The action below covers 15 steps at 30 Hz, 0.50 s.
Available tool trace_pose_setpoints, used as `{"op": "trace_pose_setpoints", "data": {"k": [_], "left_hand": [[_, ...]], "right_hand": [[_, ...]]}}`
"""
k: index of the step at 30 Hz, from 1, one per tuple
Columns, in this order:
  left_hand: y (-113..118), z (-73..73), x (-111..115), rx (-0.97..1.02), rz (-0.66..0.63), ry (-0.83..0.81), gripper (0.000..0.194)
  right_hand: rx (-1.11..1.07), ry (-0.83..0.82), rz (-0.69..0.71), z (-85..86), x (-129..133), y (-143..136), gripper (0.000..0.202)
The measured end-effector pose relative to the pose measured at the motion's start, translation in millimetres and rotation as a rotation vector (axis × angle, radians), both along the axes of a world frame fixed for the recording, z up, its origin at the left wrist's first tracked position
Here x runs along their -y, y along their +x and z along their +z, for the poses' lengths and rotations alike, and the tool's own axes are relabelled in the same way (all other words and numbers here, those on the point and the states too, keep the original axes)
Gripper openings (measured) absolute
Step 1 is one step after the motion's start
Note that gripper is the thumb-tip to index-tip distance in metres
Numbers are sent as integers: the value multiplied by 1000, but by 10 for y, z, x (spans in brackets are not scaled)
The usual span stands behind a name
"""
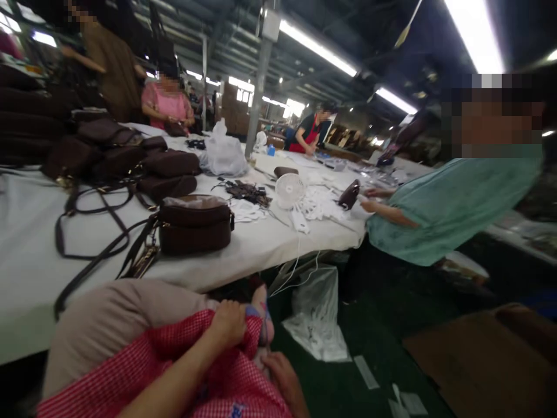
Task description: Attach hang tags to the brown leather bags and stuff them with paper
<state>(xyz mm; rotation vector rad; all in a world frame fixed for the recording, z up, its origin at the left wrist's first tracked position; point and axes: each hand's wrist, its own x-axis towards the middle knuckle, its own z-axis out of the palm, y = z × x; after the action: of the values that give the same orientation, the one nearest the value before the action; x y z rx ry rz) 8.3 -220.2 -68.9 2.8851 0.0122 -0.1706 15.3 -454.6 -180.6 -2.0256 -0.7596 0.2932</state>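
Note:
My left hand is closed in a fist on the red-and-white checked apron, bunching its cloth over my lap. Lower and to the right, my right hand has its fingers curled by the apron's edge, close to my lower leg. What they hold, if anything, is hidden. Beige trousers cover my bent leg, and a foot shows beyond my left hand. On the table in front stands a dark brown handbag, with its strap trailing to the left; neither hand touches it.
More brown bags are heaped on the white-covered table. A small white fan stands beside dark straps. At right a co-worker in green holds a small dark bag. A plastic bag lies on the floor.

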Motion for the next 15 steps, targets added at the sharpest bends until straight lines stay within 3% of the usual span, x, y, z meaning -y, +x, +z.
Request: {"op": "trace_pose_setpoints", "data": {"k": [3, 9, 15], "left_hand": [[-113, -83, -8, -85, 19, 38, 32], [17, -20, -20, -78, -10, 42, 38], [-22, 3, -47, -102, -33, 39, 46]], "right_hand": [[-42, -31, -13, -63, 41, -162, 26], [-11, -55, -13, 42, 23, -48, 36], [-52, -20, -52, -7, 20, -77, 31]]}}
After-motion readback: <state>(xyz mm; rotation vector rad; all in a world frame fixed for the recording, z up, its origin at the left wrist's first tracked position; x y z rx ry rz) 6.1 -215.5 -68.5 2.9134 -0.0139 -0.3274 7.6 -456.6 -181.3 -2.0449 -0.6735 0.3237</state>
